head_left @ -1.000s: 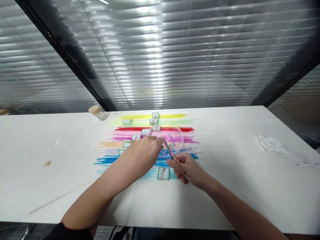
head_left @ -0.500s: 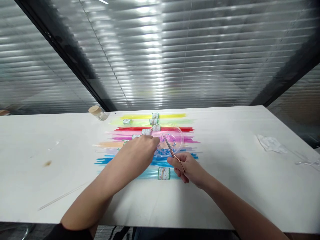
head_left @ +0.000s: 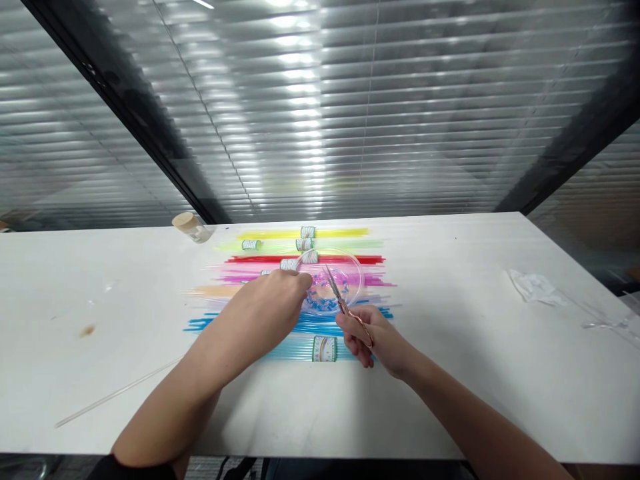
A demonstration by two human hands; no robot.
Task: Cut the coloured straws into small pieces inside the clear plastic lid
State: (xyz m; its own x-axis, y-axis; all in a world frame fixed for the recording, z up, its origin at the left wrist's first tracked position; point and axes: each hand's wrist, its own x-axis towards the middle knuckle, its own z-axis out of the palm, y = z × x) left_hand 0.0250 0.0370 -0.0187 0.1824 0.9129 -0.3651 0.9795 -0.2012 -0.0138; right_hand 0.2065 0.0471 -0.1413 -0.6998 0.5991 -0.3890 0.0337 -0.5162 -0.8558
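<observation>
My right hand is closed on the handles of copper-coloured scissors, whose blades point up and left, slightly parted, over a clear round bowl. Small blue, purple and pink pieces lie in the bowl. At the bowl's left side my left hand is closed in a pinch, its back to the camera; what it holds is too small to make out. Beneath the hands and bowl lie rows of thin straws, among them blue straws, red straws and light blue straws, several with paper bands.
A jar with a wooden lid stands at the back left of the white table. One clear straw lies front left. A crumpled white tissue and clear plastic are at the right. Window blinds rise behind.
The view has shifted slightly, so the table items appear a little further left. Both hands keep nearly the same pose, with the scissors still in my right hand.
</observation>
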